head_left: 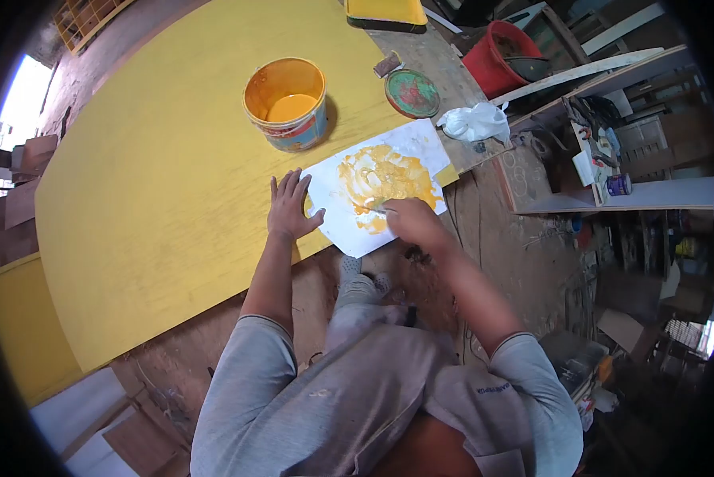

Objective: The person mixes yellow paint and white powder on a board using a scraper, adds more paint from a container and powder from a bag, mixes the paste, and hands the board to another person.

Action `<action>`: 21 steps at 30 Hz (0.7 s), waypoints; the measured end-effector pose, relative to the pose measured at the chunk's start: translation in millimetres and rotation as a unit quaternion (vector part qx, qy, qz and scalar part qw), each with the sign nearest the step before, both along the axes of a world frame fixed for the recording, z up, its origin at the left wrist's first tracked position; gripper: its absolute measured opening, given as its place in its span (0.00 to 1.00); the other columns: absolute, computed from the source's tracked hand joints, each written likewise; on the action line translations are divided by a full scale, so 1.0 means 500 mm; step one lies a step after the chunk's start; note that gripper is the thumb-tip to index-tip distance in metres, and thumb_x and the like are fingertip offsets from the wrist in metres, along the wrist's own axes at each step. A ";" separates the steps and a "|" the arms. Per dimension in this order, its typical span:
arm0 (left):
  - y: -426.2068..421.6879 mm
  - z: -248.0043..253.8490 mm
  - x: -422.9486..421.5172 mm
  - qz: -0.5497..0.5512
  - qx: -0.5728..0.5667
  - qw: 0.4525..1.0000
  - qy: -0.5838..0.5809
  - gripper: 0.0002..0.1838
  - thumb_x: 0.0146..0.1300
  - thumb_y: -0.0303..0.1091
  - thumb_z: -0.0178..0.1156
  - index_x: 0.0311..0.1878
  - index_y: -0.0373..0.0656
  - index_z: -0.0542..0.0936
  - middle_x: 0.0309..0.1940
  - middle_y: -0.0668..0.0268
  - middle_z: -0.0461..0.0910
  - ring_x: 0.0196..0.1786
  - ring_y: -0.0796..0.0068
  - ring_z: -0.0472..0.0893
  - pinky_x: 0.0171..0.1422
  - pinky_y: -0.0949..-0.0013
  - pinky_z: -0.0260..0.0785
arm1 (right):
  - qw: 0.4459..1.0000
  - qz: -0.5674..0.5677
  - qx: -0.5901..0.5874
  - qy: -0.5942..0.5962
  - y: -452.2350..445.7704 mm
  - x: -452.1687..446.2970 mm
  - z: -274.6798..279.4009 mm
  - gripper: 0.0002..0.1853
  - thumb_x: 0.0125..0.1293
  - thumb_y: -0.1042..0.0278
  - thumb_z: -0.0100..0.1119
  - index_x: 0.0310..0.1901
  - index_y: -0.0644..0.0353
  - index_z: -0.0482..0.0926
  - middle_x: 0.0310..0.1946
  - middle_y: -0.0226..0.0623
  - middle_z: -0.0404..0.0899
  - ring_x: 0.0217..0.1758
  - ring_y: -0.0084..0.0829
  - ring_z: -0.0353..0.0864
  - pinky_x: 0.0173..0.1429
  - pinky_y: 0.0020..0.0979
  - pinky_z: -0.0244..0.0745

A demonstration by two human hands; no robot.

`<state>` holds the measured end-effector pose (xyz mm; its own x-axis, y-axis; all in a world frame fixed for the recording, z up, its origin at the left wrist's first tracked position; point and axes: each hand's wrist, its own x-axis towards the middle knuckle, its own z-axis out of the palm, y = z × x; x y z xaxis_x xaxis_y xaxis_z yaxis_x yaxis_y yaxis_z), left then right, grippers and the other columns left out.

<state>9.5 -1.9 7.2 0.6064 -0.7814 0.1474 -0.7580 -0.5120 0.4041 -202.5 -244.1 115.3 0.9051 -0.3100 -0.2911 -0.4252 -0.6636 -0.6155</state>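
Observation:
A white board lies at the edge of the yellow panel, with a wet yellow-and-white paste smeared over it. My left hand rests flat with fingers spread at the board's left edge. In my right hand, closed fingers grip what looks like a putty knife; its thin edge touches the paste, and the handle is hidden by the hand. Beyond the board stands a paint bucket with orange-yellow paint inside.
The large yellow panel spreads to the left. Right of the bucket are a paint-stained lid, a small brown block and a white plastic bag. A red bucket and a wooden frame stand farther right.

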 end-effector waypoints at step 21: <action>-0.006 0.000 0.002 -0.004 0.020 1.000 0.005 0.50 0.52 0.58 0.72 0.78 0.48 0.71 0.82 0.54 0.66 0.86 0.48 0.60 0.92 0.33 0.35 | 0.774 -0.299 0.531 -0.170 -0.014 -0.119 -0.214 0.17 0.86 0.62 0.49 0.67 0.58 0.76 0.42 0.41 0.87 0.29 0.22 0.77 0.30 0.26 0.69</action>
<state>10.3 -4.8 7.4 0.6020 -0.7909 0.1102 -0.7579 -0.5225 0.3905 -261.9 -251.1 8.1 0.7723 -0.4527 -0.4457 -0.1546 0.5465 -0.8230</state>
